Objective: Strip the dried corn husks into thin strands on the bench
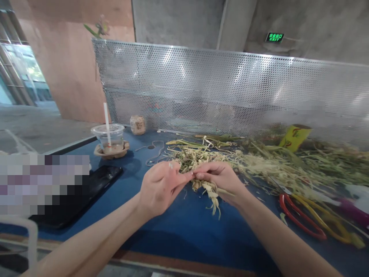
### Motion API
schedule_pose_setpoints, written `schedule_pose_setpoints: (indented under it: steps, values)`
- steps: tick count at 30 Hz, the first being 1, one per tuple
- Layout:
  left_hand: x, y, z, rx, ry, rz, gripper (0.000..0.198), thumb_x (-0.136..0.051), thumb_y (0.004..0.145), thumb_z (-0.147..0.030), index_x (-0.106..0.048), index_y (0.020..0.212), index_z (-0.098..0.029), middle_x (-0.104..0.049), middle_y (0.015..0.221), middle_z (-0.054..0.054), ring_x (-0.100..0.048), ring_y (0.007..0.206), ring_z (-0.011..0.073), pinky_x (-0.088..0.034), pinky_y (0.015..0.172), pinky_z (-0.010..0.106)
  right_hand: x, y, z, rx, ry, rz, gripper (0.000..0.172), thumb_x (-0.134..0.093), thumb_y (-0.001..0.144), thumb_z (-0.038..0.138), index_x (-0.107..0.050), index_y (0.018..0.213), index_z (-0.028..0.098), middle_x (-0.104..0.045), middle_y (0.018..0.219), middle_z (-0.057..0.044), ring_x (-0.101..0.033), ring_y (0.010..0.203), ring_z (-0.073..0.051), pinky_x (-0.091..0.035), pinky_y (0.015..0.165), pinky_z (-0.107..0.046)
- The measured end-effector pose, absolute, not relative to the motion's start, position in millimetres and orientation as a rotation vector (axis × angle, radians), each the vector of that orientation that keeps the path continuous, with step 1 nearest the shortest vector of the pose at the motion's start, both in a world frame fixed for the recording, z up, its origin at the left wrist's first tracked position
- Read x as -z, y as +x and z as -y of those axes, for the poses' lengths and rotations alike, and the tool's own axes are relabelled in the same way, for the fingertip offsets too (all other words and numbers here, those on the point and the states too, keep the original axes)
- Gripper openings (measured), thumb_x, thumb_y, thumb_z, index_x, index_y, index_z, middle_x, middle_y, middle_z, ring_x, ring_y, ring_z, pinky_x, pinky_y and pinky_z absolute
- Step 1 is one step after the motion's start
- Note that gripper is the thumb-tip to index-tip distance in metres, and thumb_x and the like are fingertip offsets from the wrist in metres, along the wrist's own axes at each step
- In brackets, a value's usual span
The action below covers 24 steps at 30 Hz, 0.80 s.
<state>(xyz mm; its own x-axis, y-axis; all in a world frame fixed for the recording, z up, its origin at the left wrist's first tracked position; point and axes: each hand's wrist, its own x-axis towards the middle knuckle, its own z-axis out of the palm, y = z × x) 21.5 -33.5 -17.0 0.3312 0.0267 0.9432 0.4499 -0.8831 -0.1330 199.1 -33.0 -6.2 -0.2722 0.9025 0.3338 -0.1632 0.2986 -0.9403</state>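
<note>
My left hand [161, 187] and my right hand [220, 177] meet over the middle of the blue table, fingertips almost touching. Pale dried flowers [211, 194] hang below my right hand, and a stem shows along its palm; its thumb and forefinger are closed on this dried plant. The left fingers are curled, with thumb and forefinger pinched together at the same spot. Whatever lies between those left fingertips is too small to make out. Just behind both hands lies a pile of dried flowers and stalks [201, 156].
Red-handled scissors [300, 219] and yellow-handled scissors [319, 215] lie at right, near a yellow cup [295, 136] among dried stalks. A lidded plastic cup [108, 136] with a straw stands at left, behind a black tray-like object [77, 204]. A perforated metal screen [201, 84] borders the back.
</note>
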Motion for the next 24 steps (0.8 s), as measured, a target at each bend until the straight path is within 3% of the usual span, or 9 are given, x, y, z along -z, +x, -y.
schedule_pose_setpoints:
  steps: [3,5,7,9,11,14,16,19,24]
  values:
    - [15,17,33,1.393,-2.283,0.406,0.04,-0.059,0.074,-0.01,-0.055,0.11,-0.027,-0.061,0.072,0.0,-0.057,0.068,0.0137,-0.047,0.062,0.029,5,200,35,-1.124,-0.719,1.564,0.007,-0.074,0.058,0.023,-0.069,0.063,0.022,-0.068,0.064,0.001,-0.063,0.059,-0.011,-0.053,0.057,-0.022]
    - [13,18,33,1.365,-2.253,0.43,0.024,-0.057,0.075,-0.01,-0.06,0.097,-0.02,-0.061,0.072,0.001,-0.059,0.07,0.0132,-0.047,0.065,0.028,4,202,37,-0.977,-0.752,1.675,0.008,-0.073,0.059,0.021,-0.069,0.067,0.022,-0.067,0.068,0.0,-0.063,0.062,-0.012,-0.052,0.055,-0.021]
    - [12,22,34,1.342,-2.222,0.473,0.022,-0.056,0.076,-0.01,-0.06,0.096,-0.017,-0.061,0.071,0.001,-0.059,0.066,0.0116,-0.047,0.066,0.027,6,204,38,-0.833,-0.793,1.766,0.011,-0.072,0.06,0.02,-0.068,0.07,0.022,-0.066,0.073,-0.001,-0.063,0.065,-0.013,-0.053,0.056,-0.023]
    - [10,26,35,1.323,-2.258,0.502,0.037,-0.053,0.078,-0.01,-0.051,0.114,-0.018,-0.062,0.067,-0.001,-0.057,0.059,0.0103,-0.047,0.064,0.026,7,205,38,-0.747,-0.822,1.812,0.009,-0.071,0.062,0.02,-0.067,0.071,0.021,-0.064,0.075,-0.002,-0.062,0.067,-0.014,-0.053,0.059,-0.025]
    - [10,28,35,1.385,-2.31,0.501,0.063,-0.053,0.079,-0.011,-0.025,0.135,-0.018,-0.064,0.063,-0.004,-0.056,0.057,0.0116,-0.048,0.065,0.027,8,205,38,-0.765,-0.824,1.812,0.004,-0.068,0.066,0.02,-0.067,0.069,0.02,-0.064,0.072,-0.002,-0.062,0.066,-0.014,-0.053,0.061,-0.026]
    - [10,28,33,1.55,-2.37,0.515,0.089,-0.057,0.077,-0.015,0.007,0.139,-0.018,-0.067,0.064,-0.004,-0.058,0.068,0.0152,-0.049,0.072,0.03,6,207,36,-0.932,-0.807,1.76,0.001,-0.067,0.067,0.02,-0.067,0.067,0.02,-0.066,0.066,-0.001,-0.062,0.063,-0.012,-0.052,0.058,-0.023]
    - [9,27,32,1.63,-2.422,0.558,0.093,-0.06,0.076,-0.016,0.008,0.139,-0.02,-0.067,0.066,-0.004,-0.058,0.07,0.0156,-0.049,0.074,0.032,5,207,36,-1.066,-0.797,1.701,0.002,-0.068,0.066,0.021,-0.069,0.067,0.02,-0.067,0.064,0.0,-0.062,0.06,-0.01,-0.051,0.057,-0.021]
    - [9,27,33,1.774,-2.517,0.61,0.093,-0.061,0.075,-0.014,0.005,0.14,-0.022,-0.066,0.066,-0.003,-0.058,0.068,0.0153,-0.05,0.066,0.029,3,206,36,-1.196,-0.78,1.609,0.007,-0.07,0.065,0.02,-0.07,0.071,0.021,-0.068,0.064,0.001,-0.062,0.059,-0.009,-0.052,0.058,-0.02]
    - [10,34,35,2.12,-2.781,0.918,0.096,-0.064,0.072,-0.019,0.004,0.14,-0.02,-0.064,0.079,0.002,-0.059,0.08,0.0177,-0.05,0.059,0.026,0,203,43,-1.098,-0.787,1.558,0.008,-0.068,0.065,0.015,-0.07,0.07,0.021,-0.07,0.068,0.0,-0.064,0.064,-0.01,-0.053,0.061,-0.019]
